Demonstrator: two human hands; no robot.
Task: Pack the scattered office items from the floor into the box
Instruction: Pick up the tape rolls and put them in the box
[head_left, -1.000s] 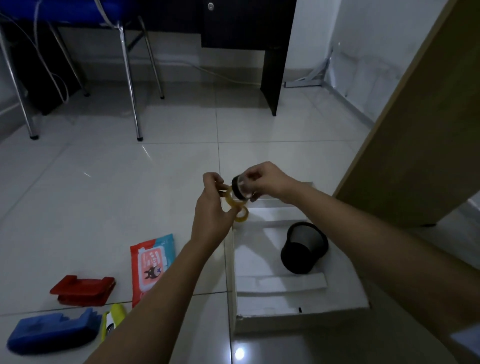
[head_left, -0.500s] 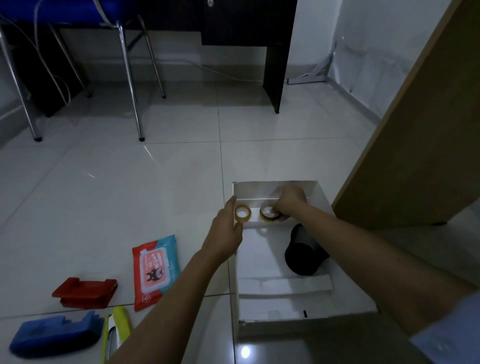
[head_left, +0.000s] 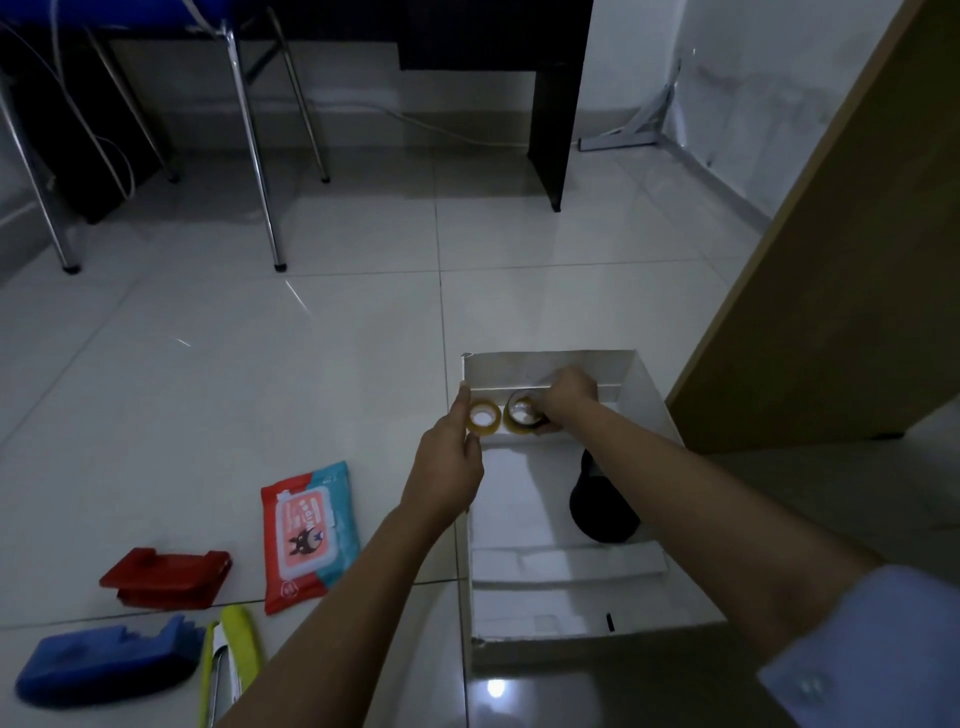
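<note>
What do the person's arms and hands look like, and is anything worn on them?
Both forearms are bare. The right arm has a light blue sleeve pushed up near the elbow, with a small button on its cuff. On the left arm no sleeve shows in the frame. The left hand and the right hand wear no gloves; no ring, watch or bracelet is visible.

The floor (head_left: 260, 395) is of glossy tiles. The box (head_left: 644, 387) looks like matt white cardboard. The two tape rolls (head_left: 483, 415) are shiny clear plastic. At 7 o'clock the wipes pack (head_left: 309, 530) has smooth plastic foil. At 11 o'clock, the chair legs (head_left: 254, 145) are polished metal.
</note>
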